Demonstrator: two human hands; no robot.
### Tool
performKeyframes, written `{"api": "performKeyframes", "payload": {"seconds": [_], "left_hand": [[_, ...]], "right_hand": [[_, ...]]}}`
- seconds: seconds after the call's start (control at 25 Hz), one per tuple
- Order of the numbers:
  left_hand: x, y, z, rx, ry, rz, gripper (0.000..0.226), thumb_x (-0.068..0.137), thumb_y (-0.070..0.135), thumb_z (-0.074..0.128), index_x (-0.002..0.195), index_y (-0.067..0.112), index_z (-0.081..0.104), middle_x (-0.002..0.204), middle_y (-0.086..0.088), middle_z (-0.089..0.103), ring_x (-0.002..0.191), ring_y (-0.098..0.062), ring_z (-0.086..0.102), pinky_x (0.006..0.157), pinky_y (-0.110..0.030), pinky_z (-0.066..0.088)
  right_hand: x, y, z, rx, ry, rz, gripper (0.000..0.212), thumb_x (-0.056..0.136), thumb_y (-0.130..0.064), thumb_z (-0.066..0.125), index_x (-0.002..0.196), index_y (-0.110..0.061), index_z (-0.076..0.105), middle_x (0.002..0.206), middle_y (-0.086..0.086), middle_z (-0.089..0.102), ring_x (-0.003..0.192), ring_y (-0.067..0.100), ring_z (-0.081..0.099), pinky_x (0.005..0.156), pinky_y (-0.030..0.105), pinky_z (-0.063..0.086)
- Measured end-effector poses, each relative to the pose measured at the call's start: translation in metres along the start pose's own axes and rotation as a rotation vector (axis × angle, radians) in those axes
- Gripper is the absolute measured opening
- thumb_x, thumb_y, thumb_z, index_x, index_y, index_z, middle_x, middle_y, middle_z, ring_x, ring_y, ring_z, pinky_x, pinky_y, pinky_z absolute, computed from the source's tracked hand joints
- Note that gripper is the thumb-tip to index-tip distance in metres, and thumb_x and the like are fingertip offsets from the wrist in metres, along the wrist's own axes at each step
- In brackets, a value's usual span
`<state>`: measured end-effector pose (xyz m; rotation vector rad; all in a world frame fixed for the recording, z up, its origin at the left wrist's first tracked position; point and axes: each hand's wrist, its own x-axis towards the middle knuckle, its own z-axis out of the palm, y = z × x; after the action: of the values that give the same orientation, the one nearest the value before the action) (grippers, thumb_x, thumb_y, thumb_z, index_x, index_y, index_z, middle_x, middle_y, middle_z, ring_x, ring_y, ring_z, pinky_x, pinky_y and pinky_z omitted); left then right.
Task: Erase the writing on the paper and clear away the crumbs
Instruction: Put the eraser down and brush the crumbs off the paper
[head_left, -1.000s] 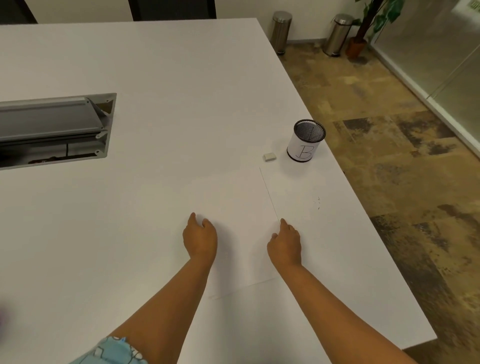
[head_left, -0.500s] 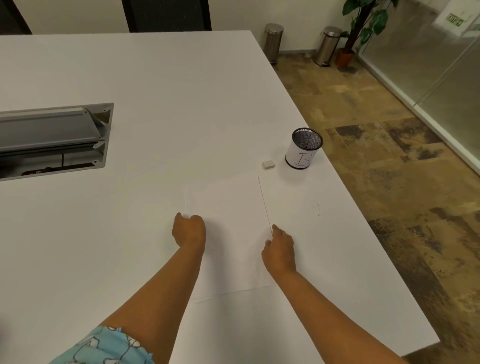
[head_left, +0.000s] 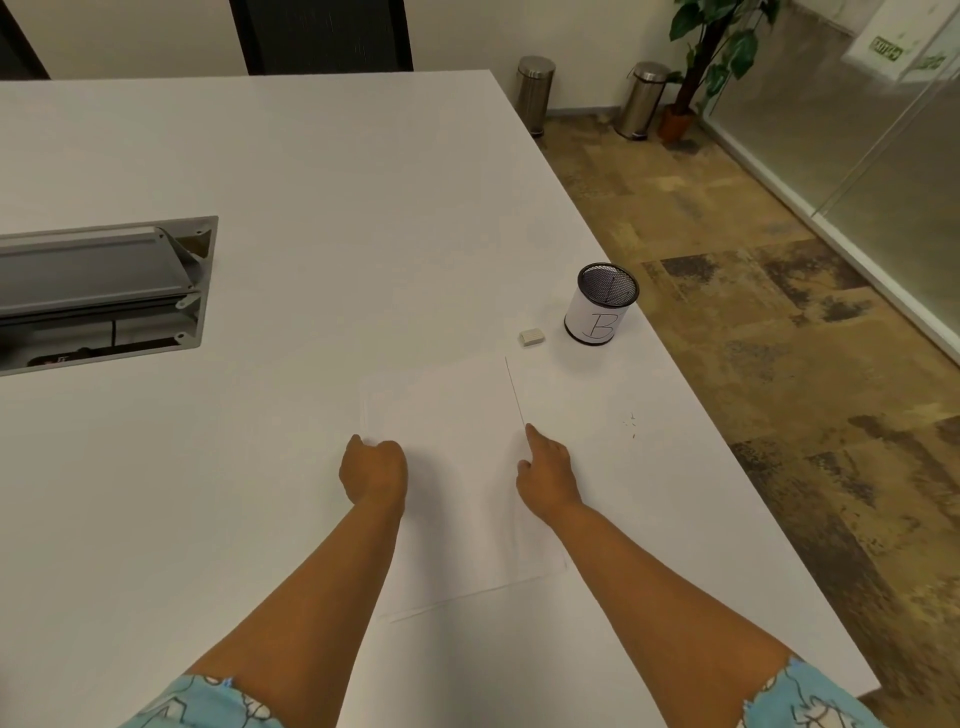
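- Bare left hand (head_left: 373, 470) curled at left edge of white paper sheet (head_left: 447, 467), fingers bent, seemingly pinching that edge.
- Right hand (head_left: 545, 475) on sheet's right edge, forefinger straight, other fingers loosely bent, holding nothing.
- Sheet flat on white table (head_left: 311, 208), no writing legible.
- Dark crumbs (head_left: 631, 423) scattered right of sheet.
- Small white rectangular eraser (head_left: 531, 337) beyond sheet, beside black mesh cup labelled B (head_left: 600, 306).
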<state>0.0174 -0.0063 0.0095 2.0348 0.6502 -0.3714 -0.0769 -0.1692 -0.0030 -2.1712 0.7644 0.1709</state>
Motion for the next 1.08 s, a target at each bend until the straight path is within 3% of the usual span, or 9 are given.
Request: {"api": "performKeyframes", "payload": {"seconds": [0.4, 0.44, 0.52, 0.6, 0.68, 0.76, 0.8, 0.96, 1.08], "left_hand": [[0.011, 0.029, -0.001, -0.104, -0.054, -0.1, 0.043, 0.094, 0.017, 0.043, 0.135, 0.004, 0.038, 0.144, -0.012, 0.039, 0.131, -0.026, 0.037, 0.105, -0.03, 0.029], [0.007, 0.036, -0.007, -0.022, -0.06, -0.072, 0.046, 0.093, 0.025, 0.048, 0.134, 0.007, 0.039, 0.144, -0.01, 0.038, 0.134, -0.023, 0.033, 0.107, -0.027, 0.025], [0.007, 0.034, -0.011, 0.509, -0.028, 0.112, 0.055, 0.09, 0.033, 0.055, 0.136, 0.011, 0.034, 0.148, -0.005, 0.03, 0.139, -0.018, 0.024, 0.11, -0.023, 0.017], [0.012, 0.034, -0.006, 0.581, -0.088, 0.17, 0.059, 0.089, 0.035, 0.056, 0.137, 0.011, 0.031, 0.15, -0.005, 0.027, 0.14, -0.019, 0.02, 0.11, -0.023, 0.015], [0.011, 0.035, -0.004, 0.337, -0.038, 0.049, 0.053, 0.092, 0.035, 0.05, 0.136, 0.012, 0.034, 0.147, -0.006, 0.033, 0.138, -0.02, 0.025, 0.106, -0.016, 0.024], [0.014, 0.038, -0.001, -0.289, -0.047, -0.161, 0.039, 0.094, 0.024, 0.039, 0.131, 0.009, 0.042, 0.139, -0.012, 0.044, 0.128, -0.028, 0.041, 0.071, -0.007, 0.042], [0.016, 0.033, -0.001, -0.353, -0.033, -0.158, 0.038, 0.093, 0.017, 0.039, 0.128, 0.007, 0.045, 0.134, -0.017, 0.048, 0.121, -0.033, 0.047, 0.06, -0.013, 0.043], [0.02, 0.025, 0.0, -0.2, 0.048, -0.052, 0.038, 0.088, 0.008, 0.043, 0.124, -0.003, 0.046, 0.128, -0.025, 0.05, 0.116, -0.04, 0.048, 0.095, -0.046, 0.042], [0.012, 0.019, 0.005, -0.073, 0.16, 0.074, 0.049, 0.087, 0.005, 0.047, 0.136, 0.004, 0.039, 0.141, -0.016, 0.042, 0.13, -0.031, 0.038, 0.109, -0.044, 0.028]], "right_hand": [[0.021, -0.013, -0.001, 0.058, -0.012, 0.041, 0.054, 0.09, -0.006, 0.041, 0.14, -0.012, 0.023, 0.145, 0.011, 0.033, 0.136, 0.026, 0.021, 0.111, 0.041, 0.025], [0.024, -0.014, -0.003, 0.066, -0.018, 0.05, 0.054, 0.09, -0.006, 0.041, 0.14, -0.013, 0.023, 0.145, 0.011, 0.033, 0.136, 0.026, 0.021, 0.11, 0.041, 0.025], [0.027, -0.016, -0.003, 0.065, -0.029, 0.064, 0.054, 0.09, -0.008, 0.041, 0.14, -0.015, 0.023, 0.145, 0.011, 0.033, 0.136, 0.026, 0.02, 0.11, 0.041, 0.025], [0.027, -0.017, -0.002, 0.055, -0.031, 0.069, 0.054, 0.09, -0.01, 0.042, 0.141, -0.017, 0.023, 0.145, 0.011, 0.032, 0.136, 0.025, 0.021, 0.11, 0.039, 0.026], [0.027, -0.018, 0.0, 0.066, -0.025, 0.078, 0.054, 0.09, -0.012, 0.043, 0.141, -0.018, 0.023, 0.144, 0.011, 0.031, 0.135, 0.024, 0.022, 0.109, 0.037, 0.026], [0.026, -0.019, 0.001, 0.102, -0.006, 0.092, 0.054, 0.09, -0.013, 0.044, 0.14, -0.017, 0.023, 0.145, 0.01, 0.03, 0.135, 0.024, 0.021, 0.11, 0.038, 0.025], [0.026, -0.019, 0.002, 0.138, 0.01, 0.101, 0.054, 0.09, -0.013, 0.045, 0.14, -0.016, 0.024, 0.145, 0.009, 0.029, 0.135, 0.024, 0.021, 0.11, 0.039, 0.025], [0.021, -0.018, 0.005, 0.249, 0.031, 0.088, 0.055, 0.091, -0.017, 0.048, 0.14, -0.013, 0.024, 0.147, 0.009, 0.026, 0.136, 0.023, 0.017, 0.112, 0.039, 0.021], [0.019, -0.013, 0.002, 0.281, 0.021, 0.063, 0.053, 0.092, -0.02, 0.047, 0.139, -0.013, 0.025, 0.148, 0.008, 0.026, 0.137, 0.022, 0.018, 0.112, 0.036, 0.02]]}}
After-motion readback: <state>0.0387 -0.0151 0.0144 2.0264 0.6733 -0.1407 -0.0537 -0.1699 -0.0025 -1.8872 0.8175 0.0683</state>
